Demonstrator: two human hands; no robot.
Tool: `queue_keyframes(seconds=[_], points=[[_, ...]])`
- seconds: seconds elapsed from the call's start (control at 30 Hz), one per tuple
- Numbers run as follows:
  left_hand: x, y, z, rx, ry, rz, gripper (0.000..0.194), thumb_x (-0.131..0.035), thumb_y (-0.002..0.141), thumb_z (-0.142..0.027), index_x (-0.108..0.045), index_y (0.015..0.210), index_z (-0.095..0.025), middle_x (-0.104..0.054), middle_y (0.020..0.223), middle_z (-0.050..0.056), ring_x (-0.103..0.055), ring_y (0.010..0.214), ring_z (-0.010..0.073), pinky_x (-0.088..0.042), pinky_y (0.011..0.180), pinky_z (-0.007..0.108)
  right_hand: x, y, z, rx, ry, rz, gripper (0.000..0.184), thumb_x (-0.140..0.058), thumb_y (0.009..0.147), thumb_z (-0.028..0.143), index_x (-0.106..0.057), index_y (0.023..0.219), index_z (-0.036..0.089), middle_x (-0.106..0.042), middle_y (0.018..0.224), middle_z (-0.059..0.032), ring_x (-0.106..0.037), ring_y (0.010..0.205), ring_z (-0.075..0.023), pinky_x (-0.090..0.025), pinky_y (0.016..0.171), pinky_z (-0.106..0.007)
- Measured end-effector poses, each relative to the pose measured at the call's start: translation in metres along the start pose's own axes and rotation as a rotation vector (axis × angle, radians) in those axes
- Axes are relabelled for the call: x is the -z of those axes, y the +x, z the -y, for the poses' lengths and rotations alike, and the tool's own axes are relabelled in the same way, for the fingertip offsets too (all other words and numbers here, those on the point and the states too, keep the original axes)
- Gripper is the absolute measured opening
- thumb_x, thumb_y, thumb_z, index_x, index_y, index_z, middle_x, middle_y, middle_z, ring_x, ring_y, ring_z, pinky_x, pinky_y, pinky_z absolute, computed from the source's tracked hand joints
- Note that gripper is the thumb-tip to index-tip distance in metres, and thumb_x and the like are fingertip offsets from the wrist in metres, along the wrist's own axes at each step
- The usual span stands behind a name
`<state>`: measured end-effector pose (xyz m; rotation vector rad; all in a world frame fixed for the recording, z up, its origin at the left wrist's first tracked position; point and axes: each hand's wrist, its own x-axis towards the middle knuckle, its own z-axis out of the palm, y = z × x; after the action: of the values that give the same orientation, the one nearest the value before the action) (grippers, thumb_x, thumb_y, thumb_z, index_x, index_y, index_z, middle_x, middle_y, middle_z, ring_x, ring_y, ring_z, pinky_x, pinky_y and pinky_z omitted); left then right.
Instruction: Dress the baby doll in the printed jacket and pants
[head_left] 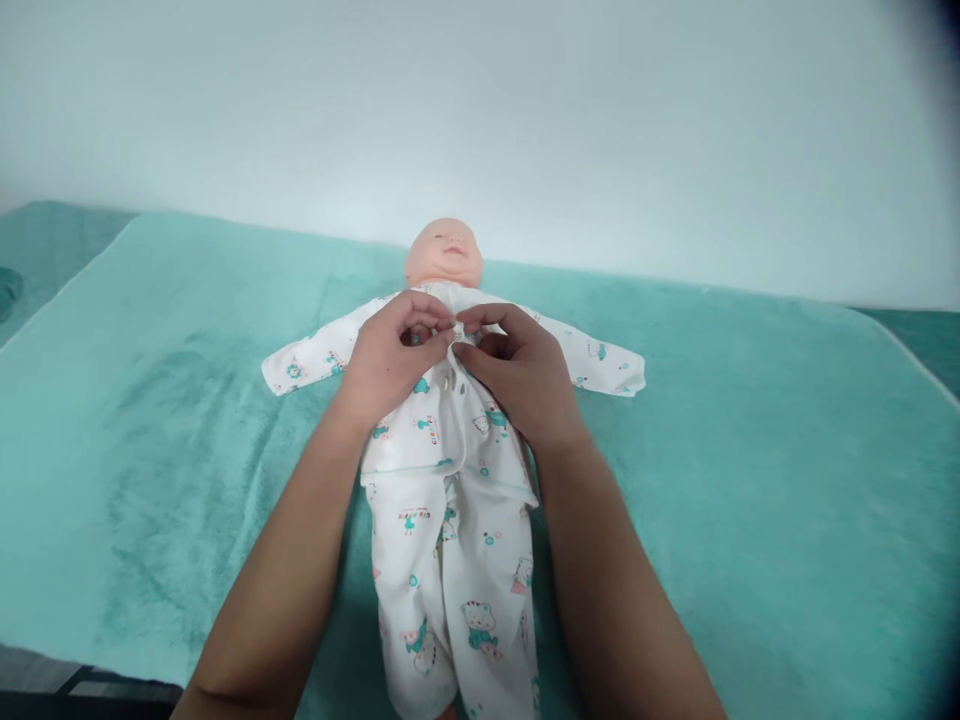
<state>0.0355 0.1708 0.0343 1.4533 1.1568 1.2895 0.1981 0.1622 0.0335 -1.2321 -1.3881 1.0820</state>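
A baby doll [445, 252] lies on its back, its head toward the wall. It wears a white printed top [409, 435] and matching white trousers [480, 590]. Both sleeves stretch out to the sides. At the chest, my left hand [397, 345] pinches one front edge of the top between thumb and fingers. Opposite it, my right hand [517, 360] pinches the other edge, and the fingertips of both hands nearly meet. Below them the front opening shows a small button and a buttonhole. Whatever sits right between my fingertips is mostly hidden.
A teal plush blanket [750, 480] lies under the doll and spreads to both sides. Behind it rises a pale wall [480, 110]. Darker teal cloth [60, 250] shows at the far left, and the blanket's front edge is at the lower left.
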Motion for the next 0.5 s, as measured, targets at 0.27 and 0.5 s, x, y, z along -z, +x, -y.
queue_keyframes(seconds=[0.27,0.5], points=[[-0.008,-0.006,-0.008,-0.077,0.247,-0.068,0.022,-0.063,0.076,-0.011,-0.065,0.095,-0.022,-0.070,0.084,-0.003,-0.058,0.068,0.0099,-0.045,0.065,0.024,0.001,0.002,-0.003,0.024,0.059,0.025,0.030,-0.074,0.077,0.023,-0.070,0.107,0.025,-0.059,0.096,0.0022,-0.045,0.066,-0.0072,-0.037,0.059,-0.024],[-0.016,-0.012,-0.021,-0.114,0.476,-0.106,0.025,-0.059,0.075,-0.007,-0.060,0.093,-0.024,-0.068,0.080,-0.004,-0.059,0.066,0.0114,-0.044,0.067,0.026,0.002,0.004,-0.009,0.067,0.095,0.063,0.034,-0.075,0.077,0.021,-0.068,0.110,0.026,-0.052,0.091,0.0038,-0.044,0.066,-0.0070,-0.037,0.059,-0.023]])
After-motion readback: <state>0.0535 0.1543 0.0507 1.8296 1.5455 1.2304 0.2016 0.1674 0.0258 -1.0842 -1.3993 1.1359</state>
